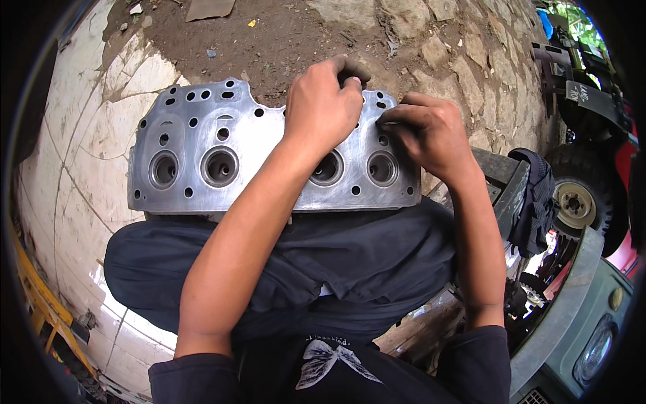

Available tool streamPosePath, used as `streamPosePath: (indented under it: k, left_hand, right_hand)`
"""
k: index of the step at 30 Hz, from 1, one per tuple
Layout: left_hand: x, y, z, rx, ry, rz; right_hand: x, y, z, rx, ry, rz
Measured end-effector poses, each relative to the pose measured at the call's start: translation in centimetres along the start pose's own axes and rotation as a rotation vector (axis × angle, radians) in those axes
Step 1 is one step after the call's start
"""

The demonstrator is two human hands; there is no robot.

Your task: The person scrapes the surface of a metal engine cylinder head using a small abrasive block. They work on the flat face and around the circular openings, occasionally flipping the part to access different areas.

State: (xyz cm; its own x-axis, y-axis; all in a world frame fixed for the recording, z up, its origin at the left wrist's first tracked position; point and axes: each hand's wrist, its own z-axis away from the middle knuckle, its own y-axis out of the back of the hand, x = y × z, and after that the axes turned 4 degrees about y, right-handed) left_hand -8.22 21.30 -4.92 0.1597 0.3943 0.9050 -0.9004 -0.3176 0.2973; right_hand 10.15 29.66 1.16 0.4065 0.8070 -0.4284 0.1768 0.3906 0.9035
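Observation:
A grey metal cylinder head lies with its flat machined face up, just beyond my knees. Round valve ports and several bolt holes open in that face. My left hand is over its far edge, right of the middle, with the fingers curled inward and darkened by grime. At the right end, my right hand has thumb and fingers drawn together, their dirty tips close to the face beside a small hole. Whatever either hand pinches is hidden or too small to make out.
My dark trousers are right against the near edge. Beyond are bare soil and stone paving. Cracked tiles cover the left. On the right are a dark cloth, a vehicle wheel and a green vehicle front.

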Motion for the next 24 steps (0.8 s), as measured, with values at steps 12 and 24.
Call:
streamPosePath:
  k: [12, 24]
  left_hand:
    - [-0.2, 0.7, -0.1, -0.04, 0.017, 0.114]
    - [0.3, 0.7, 0.1, -0.031, -0.008, 0.058]
  right_hand:
    - [0.9, 0.8, 1.6, 0.091, -0.148, -0.167]
    - [-0.4, 0.1, 0.2, 0.017, -0.072, 0.042]
